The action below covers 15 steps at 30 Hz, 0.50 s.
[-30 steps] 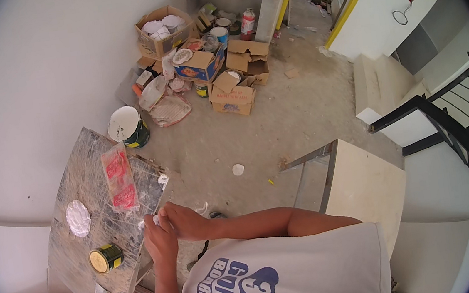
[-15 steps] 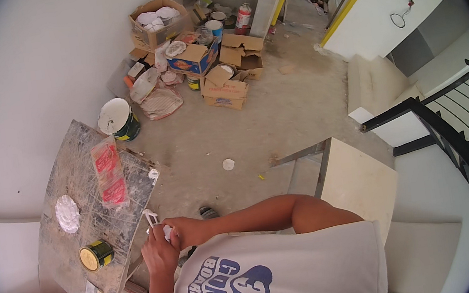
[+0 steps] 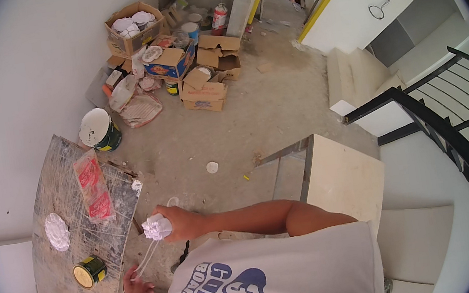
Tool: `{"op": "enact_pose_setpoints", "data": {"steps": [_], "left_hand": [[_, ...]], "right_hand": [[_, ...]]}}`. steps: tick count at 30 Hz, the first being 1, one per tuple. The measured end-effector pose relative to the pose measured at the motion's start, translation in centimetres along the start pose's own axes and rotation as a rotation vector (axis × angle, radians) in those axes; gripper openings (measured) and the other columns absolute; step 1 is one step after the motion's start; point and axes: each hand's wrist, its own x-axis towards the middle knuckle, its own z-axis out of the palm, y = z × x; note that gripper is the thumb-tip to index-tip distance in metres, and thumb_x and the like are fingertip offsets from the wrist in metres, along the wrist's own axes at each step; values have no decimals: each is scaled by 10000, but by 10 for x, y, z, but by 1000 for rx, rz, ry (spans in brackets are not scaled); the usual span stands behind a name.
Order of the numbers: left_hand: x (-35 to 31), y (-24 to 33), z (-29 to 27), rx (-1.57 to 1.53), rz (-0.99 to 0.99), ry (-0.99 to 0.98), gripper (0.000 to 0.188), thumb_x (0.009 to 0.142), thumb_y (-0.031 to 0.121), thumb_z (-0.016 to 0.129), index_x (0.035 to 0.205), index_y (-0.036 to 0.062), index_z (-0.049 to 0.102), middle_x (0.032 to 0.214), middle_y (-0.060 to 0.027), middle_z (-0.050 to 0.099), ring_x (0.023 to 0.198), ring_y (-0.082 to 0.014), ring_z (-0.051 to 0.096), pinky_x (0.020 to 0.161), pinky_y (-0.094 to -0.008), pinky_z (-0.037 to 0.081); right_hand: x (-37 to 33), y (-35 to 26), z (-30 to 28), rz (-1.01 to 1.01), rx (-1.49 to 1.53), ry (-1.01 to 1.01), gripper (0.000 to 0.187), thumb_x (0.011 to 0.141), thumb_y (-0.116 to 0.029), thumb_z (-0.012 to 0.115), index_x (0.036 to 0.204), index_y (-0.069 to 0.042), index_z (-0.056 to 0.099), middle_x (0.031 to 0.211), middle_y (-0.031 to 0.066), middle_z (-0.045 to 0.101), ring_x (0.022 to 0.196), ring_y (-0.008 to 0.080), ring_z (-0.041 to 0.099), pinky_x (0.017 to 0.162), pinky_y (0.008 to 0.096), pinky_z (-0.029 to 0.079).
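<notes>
My right hand [image 3: 182,221] is closed round a white bundle with a crumpled, ruffled end [image 3: 155,228], held out beyond the near table edge. Thin white cord [image 3: 149,257] runs down from the bundle, and a small loop of it shows above my right hand. My left hand [image 3: 139,289] is lower and to the left, its fingers pinching the far end of the cord. On the scratched table [image 3: 69,192] to the left lie a round white ruffled piece [image 3: 57,232] and a clear plastic packet with red print [image 3: 94,185]. A small dark tin with a yellow lid [image 3: 90,272] stands near them.
A white-topped bucket [image 3: 97,129] stands beyond the table. Further back are cardboard boxes [image 3: 204,94], one holding white ruffled pieces, and a red extinguisher [image 3: 219,19]. A pale panel table [image 3: 345,173] and a black railing [image 3: 413,108] are at the right.
My hands were together round the white bundle and have come apart. My left hand has moved down and left, drawing the cord out; my right hand keeps the bundle.
</notes>
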Motion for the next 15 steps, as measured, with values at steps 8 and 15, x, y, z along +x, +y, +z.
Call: {"op": "enact_pose_setpoints", "data": {"steps": [8,15], "left_hand": [[-22,24,-8,-1347,89,-421,277,1114,251,418,1214,43,571,900,-18,509,642,-33,453,495,-218,426],[-35,66,87,501,438,20,968,886,586,717,1532,10,285,1395,-226,504,1090,-341,648,807,-434,582]], "right_hand": [[20,-42,12,-24,-54,-119,532,744,-75,820,1208,-41,562,1133,154,695,1064,293,689,920,376,534],[30,-50,70,-225,-157,-230,483,760,-110,835,1155,-51,564,1064,164,634,979,360,664,840,436,530]]}}
